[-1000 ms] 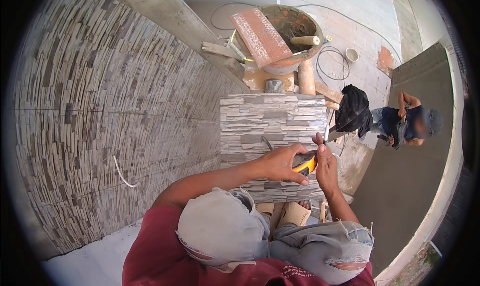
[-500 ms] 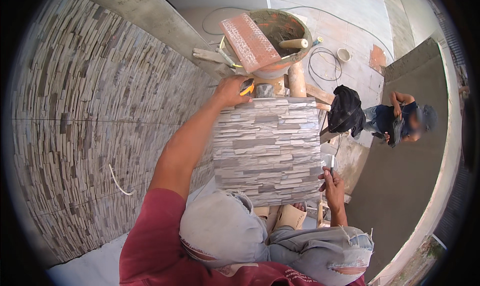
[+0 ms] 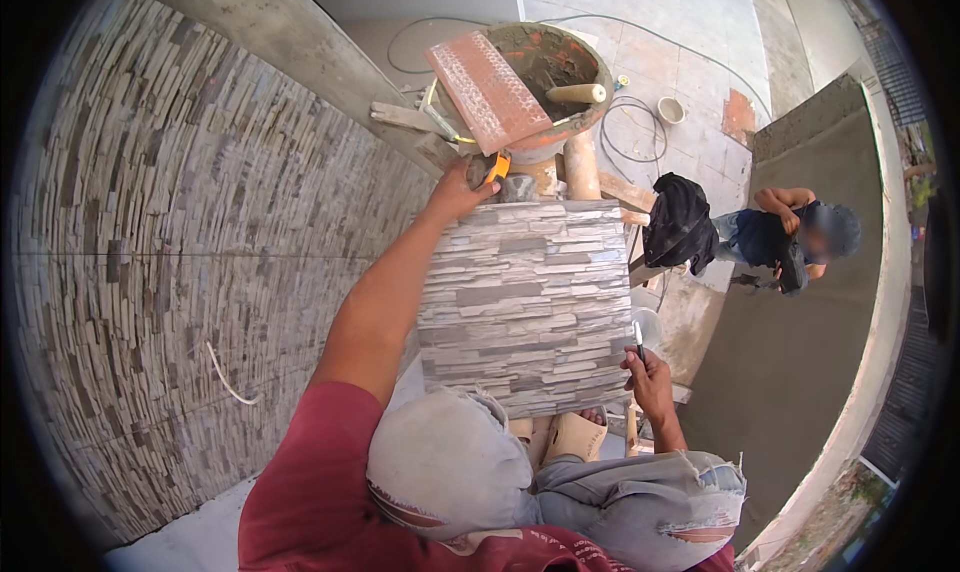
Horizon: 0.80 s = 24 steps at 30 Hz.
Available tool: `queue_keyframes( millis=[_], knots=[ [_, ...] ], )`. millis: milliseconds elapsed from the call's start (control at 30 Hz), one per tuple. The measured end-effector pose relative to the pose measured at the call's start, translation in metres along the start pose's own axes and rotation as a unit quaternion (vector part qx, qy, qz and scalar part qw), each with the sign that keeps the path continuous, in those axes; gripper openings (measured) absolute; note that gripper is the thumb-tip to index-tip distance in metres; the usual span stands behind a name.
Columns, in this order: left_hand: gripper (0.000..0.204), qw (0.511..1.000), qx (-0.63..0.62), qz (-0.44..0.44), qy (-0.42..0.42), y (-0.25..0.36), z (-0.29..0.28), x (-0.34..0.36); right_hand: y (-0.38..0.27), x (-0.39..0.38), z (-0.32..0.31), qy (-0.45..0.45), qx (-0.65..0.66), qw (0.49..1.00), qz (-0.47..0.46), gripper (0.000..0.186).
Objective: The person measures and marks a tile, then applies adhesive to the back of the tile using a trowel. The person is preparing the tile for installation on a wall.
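A square tile [image 3: 525,302] with a grey and white stacked-stone pattern lies in front of my knees. At its far left corner my left hand [image 3: 462,192] is closed around a yellow and black tape measure [image 3: 497,168]. No drawn-out blade can be made out. My right hand [image 3: 652,382] pinches a slim dark pen [image 3: 640,344] with a pale upper end, close beside the tile's right edge. Whether the pen touches the tile I cannot tell.
Beyond the tile stands a mortar bucket [image 3: 600,82] with a reddish board [image 3: 490,92] across its rim and a wooden handle [image 3: 577,94] sticking out. A tiled wall [image 3: 200,192] rises at left. At right, a co-worker [image 3: 775,237] stands near a black cloth [image 3: 680,222].
The tape measure has turned in my left hand and shows more of its yellow side. My right hand has brought the pen nearer the tile's right edge. The view has shifted slightly.
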<state>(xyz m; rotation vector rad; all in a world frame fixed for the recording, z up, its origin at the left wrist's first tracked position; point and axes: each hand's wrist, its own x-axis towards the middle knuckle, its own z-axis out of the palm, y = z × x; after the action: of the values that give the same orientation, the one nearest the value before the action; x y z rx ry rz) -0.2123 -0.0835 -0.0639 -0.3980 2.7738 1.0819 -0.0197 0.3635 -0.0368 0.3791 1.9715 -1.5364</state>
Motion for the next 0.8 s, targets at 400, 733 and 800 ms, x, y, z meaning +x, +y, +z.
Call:
queue_keyframes(
  millis=[400,733,800],
  knots=[
    [0.049,0.812,-0.545,-0.182,-0.105,0.073,-0.060,-0.030,-0.004,0.007,-0.021,0.110,-0.001,0.994,-0.009,0.036],
    [0.035,0.825,-0.556,-0.097,0.014,0.073,-0.046,-0.011,-0.003,0.005,-0.018,0.110,0.006,0.994,-0.016,0.038],
    [0.033,0.835,-0.540,-0.102,0.019,0.065,-0.059,-0.020,-0.003,0.001,-0.029,0.133,0.025,0.991,-0.025,0.037]
  ],
)
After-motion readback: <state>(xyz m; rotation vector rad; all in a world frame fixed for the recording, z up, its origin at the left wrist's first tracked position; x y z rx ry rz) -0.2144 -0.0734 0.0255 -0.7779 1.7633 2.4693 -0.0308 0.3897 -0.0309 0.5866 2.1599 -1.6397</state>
